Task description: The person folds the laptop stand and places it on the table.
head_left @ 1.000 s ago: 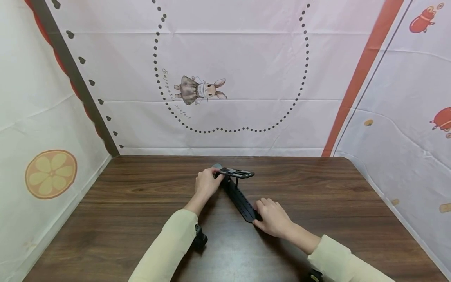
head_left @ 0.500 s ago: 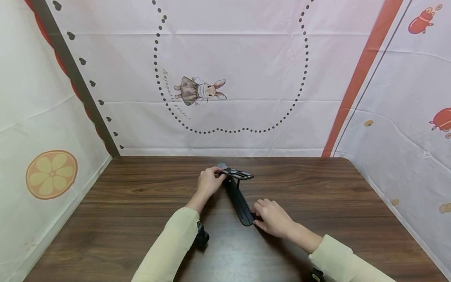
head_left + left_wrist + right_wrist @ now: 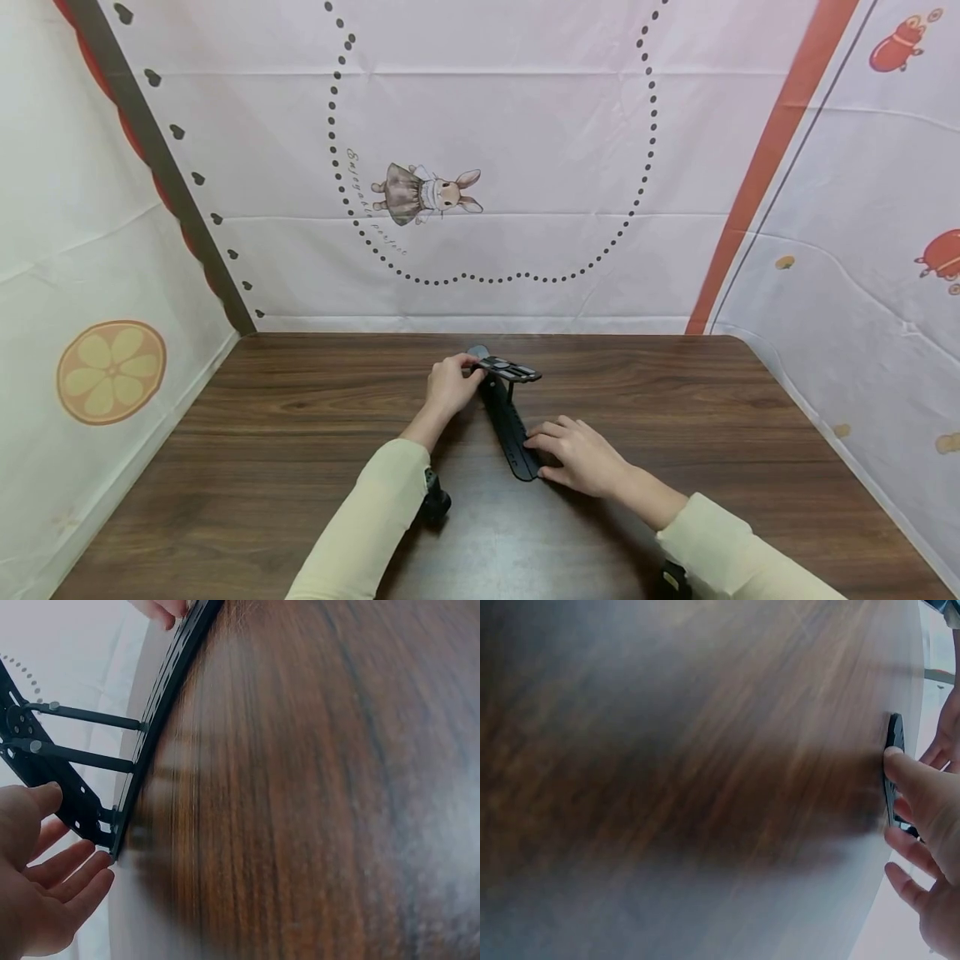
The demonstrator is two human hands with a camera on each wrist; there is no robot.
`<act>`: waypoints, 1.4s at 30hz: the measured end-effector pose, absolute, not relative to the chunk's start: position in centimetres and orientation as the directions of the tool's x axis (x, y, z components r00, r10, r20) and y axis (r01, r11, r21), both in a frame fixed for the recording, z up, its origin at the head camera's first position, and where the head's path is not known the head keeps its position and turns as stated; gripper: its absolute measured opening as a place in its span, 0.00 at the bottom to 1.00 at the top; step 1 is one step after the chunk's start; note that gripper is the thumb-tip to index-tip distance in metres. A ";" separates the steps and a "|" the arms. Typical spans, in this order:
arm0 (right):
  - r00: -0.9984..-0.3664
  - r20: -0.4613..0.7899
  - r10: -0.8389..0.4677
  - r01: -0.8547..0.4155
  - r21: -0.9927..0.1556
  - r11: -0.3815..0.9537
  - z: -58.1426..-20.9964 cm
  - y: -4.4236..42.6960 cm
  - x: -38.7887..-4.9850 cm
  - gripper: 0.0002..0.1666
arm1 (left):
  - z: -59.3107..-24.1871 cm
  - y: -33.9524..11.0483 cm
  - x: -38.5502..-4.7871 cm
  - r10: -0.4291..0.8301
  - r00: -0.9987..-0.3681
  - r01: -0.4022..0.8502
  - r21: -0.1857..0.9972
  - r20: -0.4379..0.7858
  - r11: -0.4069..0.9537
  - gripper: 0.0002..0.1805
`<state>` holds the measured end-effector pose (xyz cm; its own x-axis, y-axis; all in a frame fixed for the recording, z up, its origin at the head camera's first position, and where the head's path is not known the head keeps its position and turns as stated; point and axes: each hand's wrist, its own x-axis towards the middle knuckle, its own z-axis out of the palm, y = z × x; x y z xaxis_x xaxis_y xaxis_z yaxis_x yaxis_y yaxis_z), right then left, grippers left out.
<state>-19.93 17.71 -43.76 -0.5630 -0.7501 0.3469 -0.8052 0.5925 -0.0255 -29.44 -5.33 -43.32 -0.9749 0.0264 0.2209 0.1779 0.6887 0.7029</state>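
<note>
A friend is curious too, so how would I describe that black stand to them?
On the brown table, look between the left hand and right hand. The black stand has a long base with a plate raised on thin struts, unlike the compact black device beside the left sleeve.

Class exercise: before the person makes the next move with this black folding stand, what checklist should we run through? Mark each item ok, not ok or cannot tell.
1. Upper plate raised off the base: ok, struts span the gap.
2. Left grip on the stand: ok, at the upper plate's far-left end.
3. Right grip at the base: ok, by its near end.
4. Left fingertips clear of the end joint: not ok, they sit right beside it.
5. Struts locked: cannot tell, no lock is discernible.
6. Base flat against the table throughout: cannot tell, its underside is hidden.
</note>
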 end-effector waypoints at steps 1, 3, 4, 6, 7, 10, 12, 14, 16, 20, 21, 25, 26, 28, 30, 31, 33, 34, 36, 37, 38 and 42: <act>-0.556 0.347 -0.755 -0.811 -0.026 0.585 -43.8 17.7 -20.0 0.22 | -43.3 -5.3 -29.5 0.026 -0.975 0.179 0.703 0.223 0.689 0.15; -0.546 0.349 -0.762 -0.818 -0.026 0.574 -43.8 17.8 -20.1 0.22 | -43.3 -5.2 -29.5 0.025 -0.974 0.180 0.704 0.224 0.688 0.15; -0.543 0.350 -0.764 -0.821 -0.027 0.571 -43.8 17.8 -20.1 0.21 | -43.3 -5.2 -29.5 0.025 -0.974 0.180 0.703 0.225 0.688 0.15; -0.540 0.352 -0.764 -0.822 -0.027 0.569 -43.9 17.8 -20.2 0.21 | -43.3 -5.1 -29.6 0.024 -0.974 0.178 0.701 0.224 0.690 0.16; -0.538 0.354 -0.765 -0.823 -0.025 0.568 -43.9 17.8 -20.2 0.21 | -43.3 -5.1 -29.6 0.028 -0.975 0.180 0.700 0.223 0.691 0.16; -0.534 0.360 -0.765 -0.825 -0.026 0.564 -44.0 17.6 -20.2 0.20 | -43.3 -5.0 -29.7 0.040 -0.976 0.181 0.704 0.213 0.687 0.16; -0.530 0.365 -0.765 -0.826 -0.020 0.563 -44.0 17.5 -20.2 0.20 | -43.4 -5.0 -29.7 0.049 -0.977 0.185 0.709 0.208 0.680 0.15; -0.529 0.369 -0.764 -0.826 -0.018 0.564 -43.9 17.2 -20.1 0.20 | -43.4 -5.0 -29.8 0.056 -0.976 0.192 0.716 0.209 0.671 0.15; -0.527 0.372 -0.764 -0.825 -0.009 0.565 -44.0 17.0 -20.1 0.19 | -43.4 -4.9 -29.8 0.065 -0.974 0.204 0.719 0.217 0.665 0.14; -0.529 0.374 -0.762 -0.823 -0.007 0.568 -43.9 16.6 -20.0 0.18 | -43.4 -4.8 -29.8 0.079 -0.970 0.223 0.717 0.229 0.661 0.13; -0.530 0.374 -0.761 -0.822 -0.006 0.570 -43.9 16.5 -19.9 0.18 | -43.4 -4.8 -29.8 0.083 -0.970 0.226 0.716 0.229 0.660 0.13; -0.538 0.371 -0.757 -0.815 0.000 0.579 -44.0 16.1 -19.9 0.18 | -43.5 -4.7 -29.9 0.094 -0.970 0.230 0.711 0.225 0.664 0.14; -0.540 0.370 -0.756 -0.814 0.000 0.581 -44.1 16.0 -19.9 0.18 | -43.5 -4.7 -29.9 0.095 -0.970 0.229 0.711 0.224 0.664 0.14; -0.542 0.371 -0.754 -0.813 -0.003 0.583 -44.1 15.9 -19.8 0.18 | -43.5 -4.7 -30.0 0.096 -0.971 0.227 0.712 0.220 0.665 0.14; -0.543 0.375 -0.751 -0.812 -0.009 0.583 -44.1 15.6 -19.7 0.18 | -43.5 -4.7 -30.0 0.096 -0.972 0.224 0.713 0.215 0.664 0.14; -0.543 0.378 -0.750 -0.812 -0.008 0.584 -44.1 15.6 -19.7 0.18 | -43.5 -4.7 -30.1 0.097 -0.972 0.223 0.714 0.213 0.664 0.14; -0.543 0.382 -0.747 -0.811 -0.009 0.585 -44.0 15.4 -19.7 0.18 | -43.5 -4.7 -30.1 0.098 -0.972 0.222 0.714 0.211 0.664 0.14; -0.543 0.384 -0.747 -0.811 -0.009 0.585 -44.0 15.3 -19.7 0.18 | -43.5 -4.8 -30.1 0.099 -0.973 0.221 0.714 0.209 0.665 0.14; -0.542 0.386 -0.746 -0.810 -0.006 0.586 -44.0 15.1 -19.6 0.18 | -43.5 -4.8 -30.1 0.104 -0.973 0.222 0.714 0.205 0.664 0.14; -0.544 0.386 -0.745 -0.809 -0.005 0.588 -44.1 15.0 -19.6 0.18 | -43.5 -4.9 -30.1 0.107 -0.974 0.221 0.716 0.202 0.662 0.14; -0.545 0.384 -0.745 -0.808 -0.004 0.589 -44.0 14.9 -19.6 0.18 | -43.5 -4.9 -30.1 0.108 -0.974 0.221 0.718 0.201 0.660 0.15; -0.555 0.378 -0.741 -0.802 -0.007 0.598 -44.1 14.5 -19.5 0.18 | -43.6 -5.1 -30.1 0.117 -0.975 0.219 0.723 0.189 0.655 0.15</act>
